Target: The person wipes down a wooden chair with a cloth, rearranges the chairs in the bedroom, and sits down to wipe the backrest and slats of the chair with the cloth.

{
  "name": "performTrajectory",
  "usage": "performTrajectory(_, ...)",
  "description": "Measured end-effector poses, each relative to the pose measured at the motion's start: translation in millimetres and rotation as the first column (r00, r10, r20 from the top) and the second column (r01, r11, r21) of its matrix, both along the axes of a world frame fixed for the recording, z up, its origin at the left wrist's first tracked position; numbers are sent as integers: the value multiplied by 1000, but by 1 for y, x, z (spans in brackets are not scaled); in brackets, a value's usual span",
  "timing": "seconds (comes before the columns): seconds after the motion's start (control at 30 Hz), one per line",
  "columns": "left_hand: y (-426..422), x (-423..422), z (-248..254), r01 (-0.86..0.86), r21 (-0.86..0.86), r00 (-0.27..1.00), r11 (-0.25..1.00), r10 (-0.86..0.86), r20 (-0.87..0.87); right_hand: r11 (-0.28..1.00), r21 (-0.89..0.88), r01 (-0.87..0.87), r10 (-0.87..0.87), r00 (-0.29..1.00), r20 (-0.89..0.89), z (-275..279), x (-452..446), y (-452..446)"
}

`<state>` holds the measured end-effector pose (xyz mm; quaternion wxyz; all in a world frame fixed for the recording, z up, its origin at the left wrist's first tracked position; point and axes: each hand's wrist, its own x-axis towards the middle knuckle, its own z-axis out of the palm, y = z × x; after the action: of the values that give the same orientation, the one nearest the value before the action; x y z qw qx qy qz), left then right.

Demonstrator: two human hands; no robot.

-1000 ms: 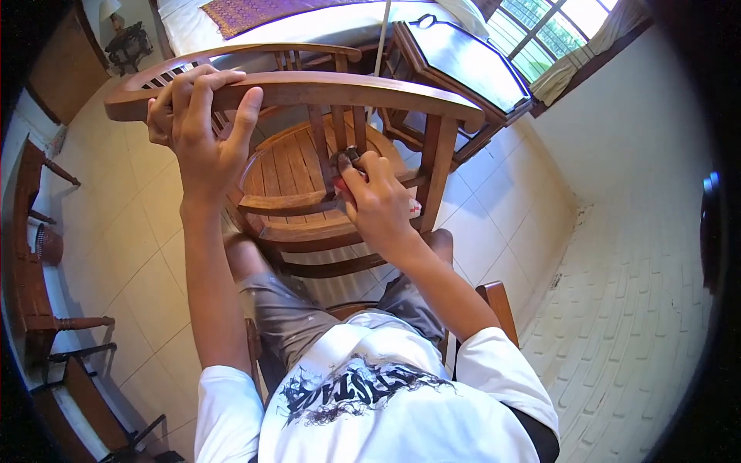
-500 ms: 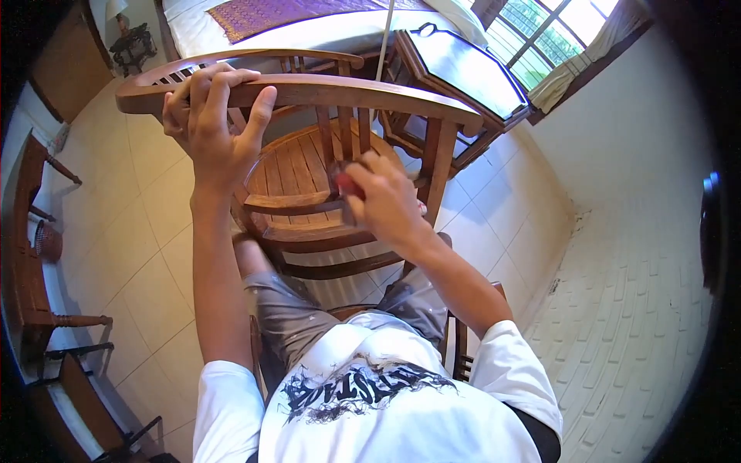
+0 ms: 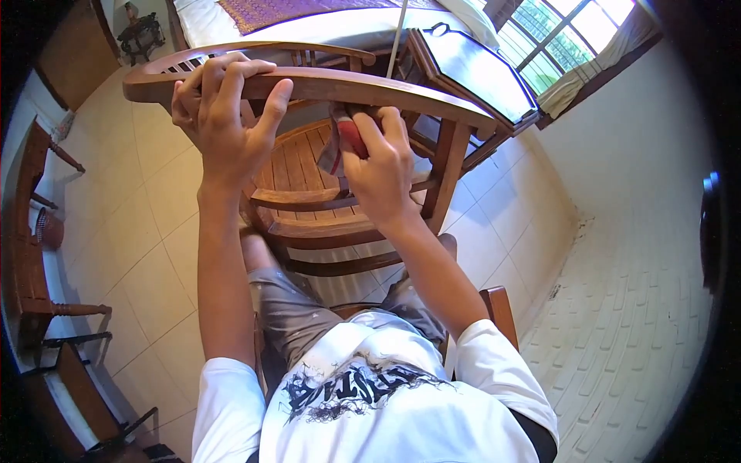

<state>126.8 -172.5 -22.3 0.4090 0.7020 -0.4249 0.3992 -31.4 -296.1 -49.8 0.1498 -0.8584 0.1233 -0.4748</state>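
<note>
A brown wooden chair (image 3: 309, 163) with a slatted seat and curved rails stands in front of my knees. My left hand (image 3: 228, 108) grips its top rail from the left, fingers over the wood and thumb pointing up on the near side. In my right hand (image 3: 377, 162) is a red and grey cloth (image 3: 352, 139), bunched under the fingers. That hand is just below the rail, against the upper part of the upright slats, which it partly hides.
A dark hexagonal table (image 3: 478, 77) with a pale top stands behind the chair at right. Beyond is a bed (image 3: 324, 35). Wooden furniture (image 3: 35, 270) lines the left side, and a white brick wall (image 3: 617, 332) rises at right.
My right hand has moved up along the slats with the cloth, from near the lower crosspiece to just under the top rail. My left hand keeps its grip.
</note>
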Motion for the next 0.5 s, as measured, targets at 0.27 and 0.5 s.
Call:
performTrajectory(0.27, 0, 5, -4, 52, -19, 998, 998, -53, -39, 991, 100, 87, -70, 984, -164, -2, -4, 13)
performTrajectory(0.5, 0, 4, -3, 30, -10, 999, 999, -31, -13, 966, 258, -3, 24, 996, -81, -13, -10, 8)
